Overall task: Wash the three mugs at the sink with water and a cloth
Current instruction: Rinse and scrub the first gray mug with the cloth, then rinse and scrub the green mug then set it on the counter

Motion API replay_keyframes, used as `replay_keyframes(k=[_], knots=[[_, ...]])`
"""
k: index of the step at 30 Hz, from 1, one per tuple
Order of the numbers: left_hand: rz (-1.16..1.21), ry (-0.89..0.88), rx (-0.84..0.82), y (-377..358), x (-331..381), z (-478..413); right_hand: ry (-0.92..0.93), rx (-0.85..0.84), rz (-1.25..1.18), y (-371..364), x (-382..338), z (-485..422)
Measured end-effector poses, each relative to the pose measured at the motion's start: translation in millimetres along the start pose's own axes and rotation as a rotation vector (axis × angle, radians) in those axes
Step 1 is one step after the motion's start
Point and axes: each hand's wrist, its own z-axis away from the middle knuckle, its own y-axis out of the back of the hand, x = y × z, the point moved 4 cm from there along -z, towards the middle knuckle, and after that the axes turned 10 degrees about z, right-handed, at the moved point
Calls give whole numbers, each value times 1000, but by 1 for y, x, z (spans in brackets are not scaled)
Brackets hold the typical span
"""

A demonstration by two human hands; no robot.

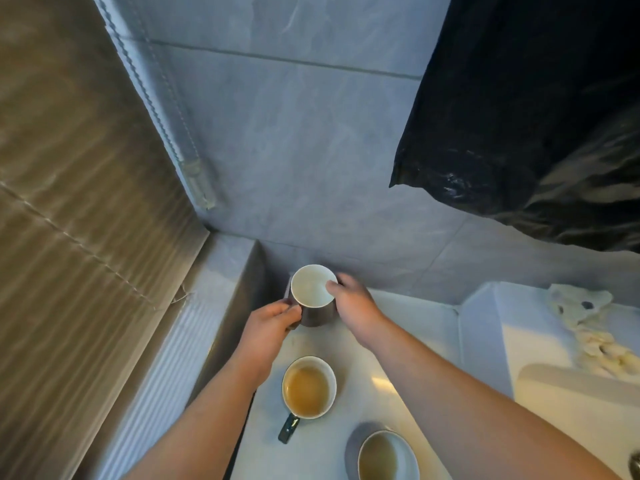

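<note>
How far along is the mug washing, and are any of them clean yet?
Possibly one done: the far mug, gripped by the left hand and right hand, looks white inside. Left to do: the middle mug and near mug on the counter show brownish insides. The cloth lies by the sink, untouched.

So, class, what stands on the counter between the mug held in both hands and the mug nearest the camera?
A third mug, brownish inside, its dark handle toward the camera, slightly left of that line; seen in the head view.
</note>
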Motion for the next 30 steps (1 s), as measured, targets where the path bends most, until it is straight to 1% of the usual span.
replay_keyframes(k=[7,11,16,20,22,26,28,30], knots=[[38,8,56,0,-12,-13,-28,-6,6,-8,7,-18],[83,15,61,-1,-14,-11,13,-20,-8,-9,6,-21],[-11,21,39,4,-14,-11,7,-26,32,-12,12,-18],[-126,47,48,11,-11,1,-74,49,53,-1,23,0],[-145,62,78,17,-11,13,-89,51,77,6,31,13],[-202,81,89,33,-24,48,-76,-79,140,10,51,53],[-256,77,102,41,-34,67,-39,-139,231,9,62,70],[-306,71,87,43,-44,85,-5,-160,328,7,69,85]])
